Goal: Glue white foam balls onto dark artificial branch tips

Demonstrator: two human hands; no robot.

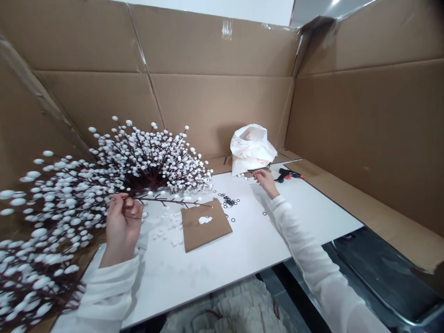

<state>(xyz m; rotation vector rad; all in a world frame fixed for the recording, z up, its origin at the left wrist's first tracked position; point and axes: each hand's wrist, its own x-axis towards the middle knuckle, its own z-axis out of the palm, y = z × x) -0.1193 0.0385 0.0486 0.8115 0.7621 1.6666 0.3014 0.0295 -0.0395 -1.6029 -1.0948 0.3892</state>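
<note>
My left hand [125,215] is closed on a dark red twig [169,200] that points right, its far end over a square of brown cardboard [208,236]. White glue or paint [205,220] lies in a small blob on that square. Over at the right, my right hand [265,179] reaches to the table beside a white plastic bag [251,148]; its fingers are pressed together near a thin dark item, and what they hold is too small to name. Loose white balls [169,229] are scattered left of the cardboard.
Large bunches of white-berried branches [149,162] fill the left side. Small black rings [229,201] lie mid-table. A black and orange tool [289,175] rests at the right on the white table [243,252]. Cardboard walls [222,101] enclose the back and sides.
</note>
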